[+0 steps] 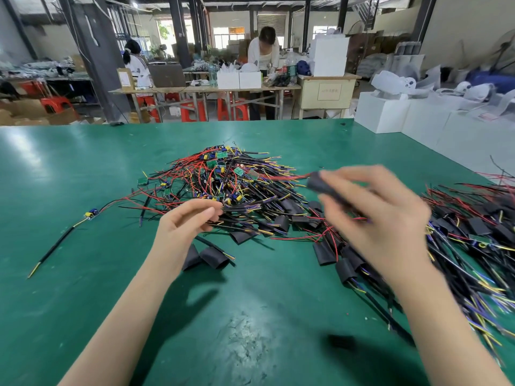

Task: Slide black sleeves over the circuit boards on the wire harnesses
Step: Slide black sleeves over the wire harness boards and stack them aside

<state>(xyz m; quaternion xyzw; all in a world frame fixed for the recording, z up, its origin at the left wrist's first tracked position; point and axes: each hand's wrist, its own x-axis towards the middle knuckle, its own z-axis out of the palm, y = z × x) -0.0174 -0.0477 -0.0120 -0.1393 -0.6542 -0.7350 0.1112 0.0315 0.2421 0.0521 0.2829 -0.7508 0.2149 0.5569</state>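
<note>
A green worktop [83, 190] stretches in front of me, seen from my own head looking down at both bare forearms.

Far left, one wire harness [62, 238] lies alone, its long black lead running from near-left up to a small board at its far-right end.

My left hand [181, 227] is raised just above the worktop, palm turned inward to the right, fingers loosely curled with thumb and forefinger close together. I cannot tell whether they pinch a wire at the pile's edge.

Just beyond my left wrist two empty black sleeves [207, 257] lie flat, side by side.

At centre sits a tangled pile of harnesses [223, 182], red, black and yellow wires with small green circuit boards [222, 155] showing at the far side.

My right hand [373, 215] is blurred, held above the worktop, back toward me, fingers curled round a black sleeve [320, 183]. The sleeve's long axis tilts from its far-left open end down-right into my palm, and red wires stick out leftward.

On the right lies a heap of sleeved harnesses [473, 235].
</note>
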